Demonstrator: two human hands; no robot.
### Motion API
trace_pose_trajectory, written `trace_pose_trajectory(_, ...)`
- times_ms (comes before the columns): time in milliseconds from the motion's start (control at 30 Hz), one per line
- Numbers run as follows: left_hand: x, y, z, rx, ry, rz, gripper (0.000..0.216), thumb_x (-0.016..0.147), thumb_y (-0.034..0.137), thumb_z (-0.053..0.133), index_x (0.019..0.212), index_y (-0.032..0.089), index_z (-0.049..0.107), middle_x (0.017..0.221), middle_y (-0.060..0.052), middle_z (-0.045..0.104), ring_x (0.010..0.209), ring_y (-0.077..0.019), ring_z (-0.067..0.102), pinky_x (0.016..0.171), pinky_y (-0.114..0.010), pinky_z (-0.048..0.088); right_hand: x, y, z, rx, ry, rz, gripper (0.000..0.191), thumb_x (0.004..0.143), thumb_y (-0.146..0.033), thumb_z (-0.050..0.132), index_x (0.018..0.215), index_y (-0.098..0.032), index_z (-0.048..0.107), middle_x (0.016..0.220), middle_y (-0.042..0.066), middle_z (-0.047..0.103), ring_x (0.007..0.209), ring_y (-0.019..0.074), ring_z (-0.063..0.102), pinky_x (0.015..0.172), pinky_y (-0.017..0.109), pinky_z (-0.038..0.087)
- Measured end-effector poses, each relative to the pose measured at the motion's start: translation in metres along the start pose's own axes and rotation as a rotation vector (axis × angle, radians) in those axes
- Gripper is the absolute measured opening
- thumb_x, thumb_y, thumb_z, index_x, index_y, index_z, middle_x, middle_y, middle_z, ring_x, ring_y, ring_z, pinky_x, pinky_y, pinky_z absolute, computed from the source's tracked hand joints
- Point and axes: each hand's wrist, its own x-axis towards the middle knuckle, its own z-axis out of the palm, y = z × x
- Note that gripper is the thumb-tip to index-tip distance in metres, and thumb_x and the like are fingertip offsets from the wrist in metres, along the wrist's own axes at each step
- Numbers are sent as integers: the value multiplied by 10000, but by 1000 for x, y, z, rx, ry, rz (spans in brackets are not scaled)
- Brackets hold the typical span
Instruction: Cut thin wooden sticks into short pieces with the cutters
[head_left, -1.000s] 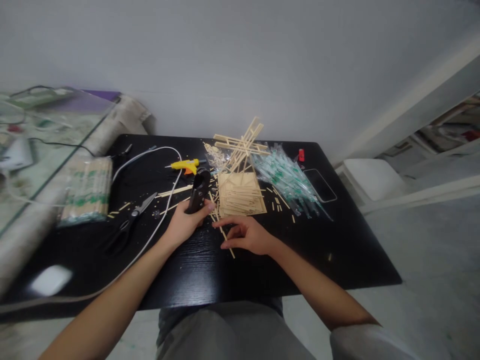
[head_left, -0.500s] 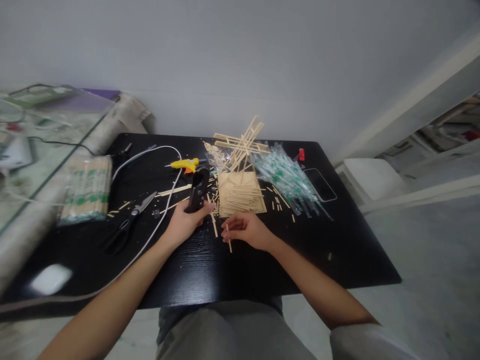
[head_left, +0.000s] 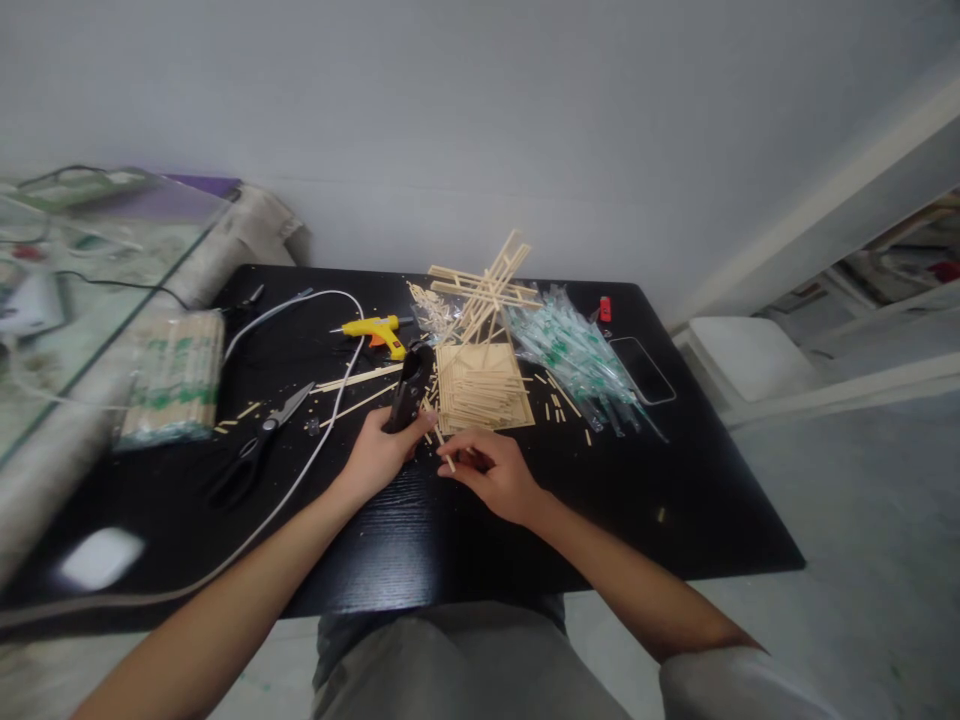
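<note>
My left hand (head_left: 381,450) is closed around a black hand tool (head_left: 409,388) whose exact kind I cannot make out. The tool tilts away from me, its upper end near the yellow hot glue gun (head_left: 379,332). Just to the right, my right hand (head_left: 491,470) pinches a thin wooden stick (head_left: 448,457) between thumb and fingers. Whether the stick touches the tool is hard to tell. Beyond the right hand, a pile of cut sticks (head_left: 484,397) lies on a square wooden panel (head_left: 517,415). A windmill-like frame of sticks (head_left: 491,288) stands behind it.
Scissors (head_left: 262,440) and a white cable (head_left: 330,430) lie on the black table (head_left: 420,570) at left, near a wrapped bundle of sticks (head_left: 176,375). Plastic wrappers (head_left: 574,350), a phone (head_left: 641,370) and a red object (head_left: 604,308) lie right. Stick scraps are scattered about.
The black tool has dropped slightly and tilted rightward, uncovering more of the glue gun. My right hand has turned, bringing the stick up and left toward the left hand.
</note>
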Motion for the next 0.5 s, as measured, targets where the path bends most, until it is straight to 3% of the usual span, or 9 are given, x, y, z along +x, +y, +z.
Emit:
trace_pose_trajectory(200,0,1,-2,130,-42,75,419,772,558,715,657,163,636,486,54,434,456,-92,369,465,-243,296,12,-4,-17,208,165,112,293,758,-507,822,816,-225,769,875,36,712,764,173,600,700,301,469)
trace_pose_trajectory(367,1,5,-11,394,17,283,390,889,502,598,671,178,576,608,32,518,583,-120,451,573,-249,363,17,-2,-22,332,47,255,351,806,-534,766,820,-185,735,770,28,704,539,97,477,518,250,384)
trace_pose_trajectory(500,3,7,-18,689,17,386,255,923,388,539,767,194,593,676,20,596,653,-148,544,646,-256,406,16,-2,-18,319,31,269,390,799,-560,759,777,-172,728,735,26,687,508,87,467,493,243,380)
